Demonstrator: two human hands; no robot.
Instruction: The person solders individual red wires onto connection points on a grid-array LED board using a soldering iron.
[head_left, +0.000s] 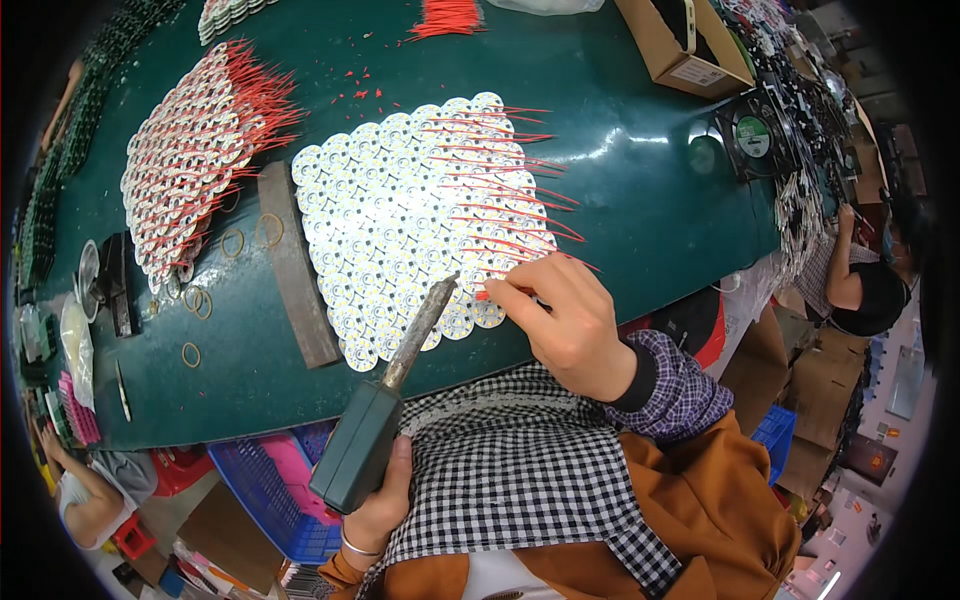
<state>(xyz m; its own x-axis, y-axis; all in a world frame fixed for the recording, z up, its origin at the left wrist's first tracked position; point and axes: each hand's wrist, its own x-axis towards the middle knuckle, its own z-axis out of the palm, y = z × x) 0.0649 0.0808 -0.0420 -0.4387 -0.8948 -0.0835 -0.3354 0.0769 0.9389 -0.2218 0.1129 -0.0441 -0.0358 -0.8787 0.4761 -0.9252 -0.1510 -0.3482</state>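
Left hand (382,500): fingers (thumb aside) unseen behind the tool's handle (357,450).

Down it peers from the wearer's head, this wide fisheye, close over the near edge of the bench (650,215), facing out across its top!
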